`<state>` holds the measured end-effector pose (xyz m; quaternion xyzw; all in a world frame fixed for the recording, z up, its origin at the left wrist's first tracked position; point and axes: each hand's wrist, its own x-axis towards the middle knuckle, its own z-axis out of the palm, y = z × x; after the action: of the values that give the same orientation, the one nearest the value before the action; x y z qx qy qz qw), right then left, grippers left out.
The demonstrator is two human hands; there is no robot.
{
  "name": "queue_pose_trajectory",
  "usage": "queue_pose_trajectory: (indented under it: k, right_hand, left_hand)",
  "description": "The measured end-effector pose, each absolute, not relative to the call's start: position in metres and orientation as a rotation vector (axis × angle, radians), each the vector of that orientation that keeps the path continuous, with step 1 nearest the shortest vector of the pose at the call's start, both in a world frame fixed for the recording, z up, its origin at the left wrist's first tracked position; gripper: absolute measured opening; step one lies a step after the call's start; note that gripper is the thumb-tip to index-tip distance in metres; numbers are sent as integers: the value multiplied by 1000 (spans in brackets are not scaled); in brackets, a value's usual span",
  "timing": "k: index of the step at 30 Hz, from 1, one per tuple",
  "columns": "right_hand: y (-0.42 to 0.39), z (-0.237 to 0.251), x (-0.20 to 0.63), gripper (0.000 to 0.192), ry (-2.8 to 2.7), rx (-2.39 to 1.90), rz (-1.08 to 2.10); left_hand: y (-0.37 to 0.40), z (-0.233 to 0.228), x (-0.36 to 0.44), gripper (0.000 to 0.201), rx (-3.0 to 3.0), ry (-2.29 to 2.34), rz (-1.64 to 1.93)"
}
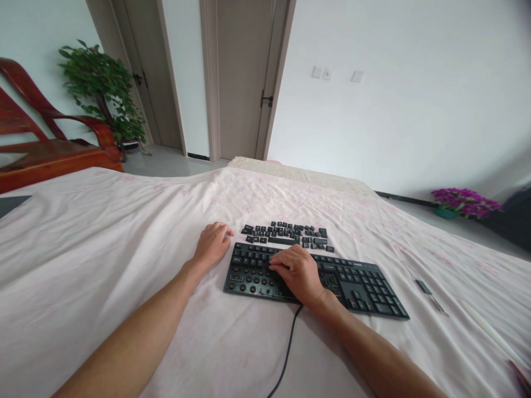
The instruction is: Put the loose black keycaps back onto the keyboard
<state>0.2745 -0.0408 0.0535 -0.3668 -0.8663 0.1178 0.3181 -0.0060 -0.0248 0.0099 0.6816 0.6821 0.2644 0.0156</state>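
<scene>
Black keyboard [315, 276]: your right hand [299, 273] lies curled on its bared switches, grasp unclear. Left hand [212, 243], loosely curled, empty, beside loose keycaps [286, 233] behind keyboard; a nudge could scatter them.

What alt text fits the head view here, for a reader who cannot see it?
A right hand rests on a black keyboard with many keycaps missing, on a pale cloth. The left hand lies beside its upper left corner, near rows of loose keycaps.
</scene>
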Motion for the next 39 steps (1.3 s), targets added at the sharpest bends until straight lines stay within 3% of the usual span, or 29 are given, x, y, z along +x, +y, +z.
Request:
queue_pose_trajectory:
  k: [19,39]
  right_hand:
    - [-47,54,263,14,-2455,-889,19]
    - [-45,57,268,30,-2505,-759,64]
  left_hand:
    - [-24,9,-5,21,2110,2129,819]
    - [-26,11,-4,22,2133,2131,821]
